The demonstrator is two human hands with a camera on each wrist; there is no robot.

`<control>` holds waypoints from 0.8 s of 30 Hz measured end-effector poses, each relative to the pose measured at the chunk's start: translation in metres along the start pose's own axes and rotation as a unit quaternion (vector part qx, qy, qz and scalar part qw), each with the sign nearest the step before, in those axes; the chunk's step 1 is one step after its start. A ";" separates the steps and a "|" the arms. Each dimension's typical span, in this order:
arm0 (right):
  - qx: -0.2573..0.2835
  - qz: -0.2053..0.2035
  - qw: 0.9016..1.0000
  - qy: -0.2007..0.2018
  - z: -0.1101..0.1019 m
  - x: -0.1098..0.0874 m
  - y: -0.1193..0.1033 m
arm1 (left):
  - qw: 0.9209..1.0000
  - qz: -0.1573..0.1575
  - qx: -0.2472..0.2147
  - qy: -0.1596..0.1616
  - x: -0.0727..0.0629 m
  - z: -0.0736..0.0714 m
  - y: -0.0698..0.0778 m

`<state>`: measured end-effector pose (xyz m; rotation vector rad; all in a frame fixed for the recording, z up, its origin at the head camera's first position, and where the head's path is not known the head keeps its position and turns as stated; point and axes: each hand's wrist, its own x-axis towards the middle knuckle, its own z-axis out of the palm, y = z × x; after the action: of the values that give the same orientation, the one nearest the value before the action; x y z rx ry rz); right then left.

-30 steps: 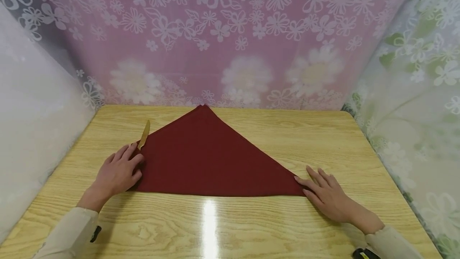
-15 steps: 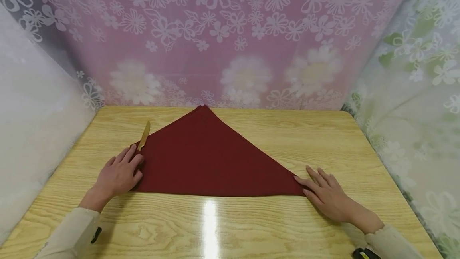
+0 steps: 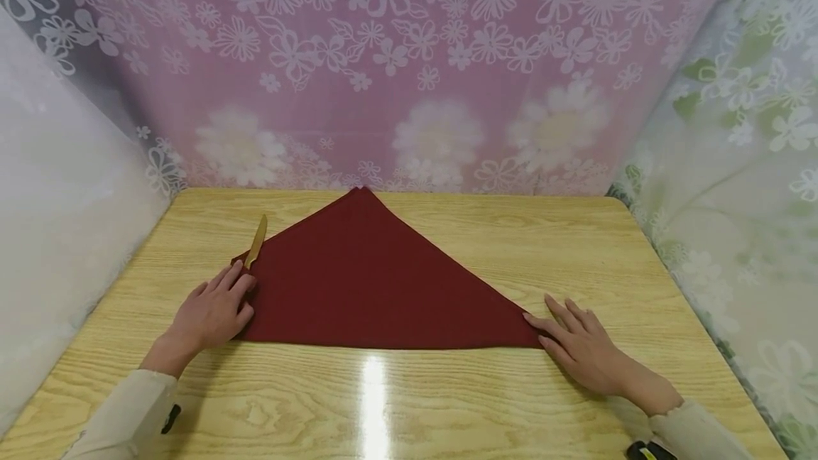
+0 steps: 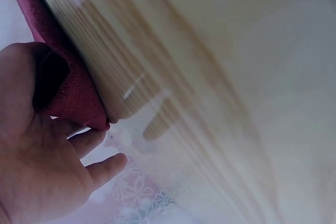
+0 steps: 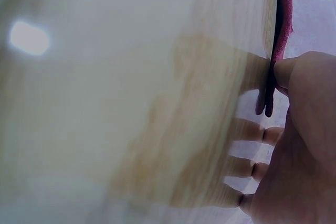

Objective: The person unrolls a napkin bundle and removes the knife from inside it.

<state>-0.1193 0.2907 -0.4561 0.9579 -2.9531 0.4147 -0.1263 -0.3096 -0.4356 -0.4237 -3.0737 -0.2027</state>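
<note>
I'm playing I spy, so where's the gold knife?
In the head view, the gold knife is toward the left, at the upper-left edge of the dark red cloth, just past the left hand.

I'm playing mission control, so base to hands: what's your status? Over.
Left fingers holding red cloth at one end. Right fingers resting on the other corner. Knife poking out on the left, maybe in the way.

Dark-red cloth (image 3: 383, 282), golden knife (image 3: 258, 236), yellow wood-grained table (image 3: 287, 403), pink white-flowered backdrop (image 3: 339, 116).
</note>
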 end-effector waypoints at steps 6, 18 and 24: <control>-0.004 -0.009 1.000 0.013 -0.001 0.001 -0.001 | 1.000 -0.002 0.000 0.003 0.001 -0.001 -0.002; -0.002 -0.009 1.000 0.015 0.002 0.001 -0.001 | 0.999 -0.020 0.025 0.014 -0.002 -0.007 -0.005; 0.005 0.002 1.000 0.001 0.000 0.000 -0.002 | 0.999 -0.024 0.017 0.013 -0.005 -0.009 -0.010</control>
<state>-0.1178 0.2892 -0.4553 0.9535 -2.9543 0.4302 -0.1243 -0.3220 -0.4278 -0.3444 -3.0595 -0.1561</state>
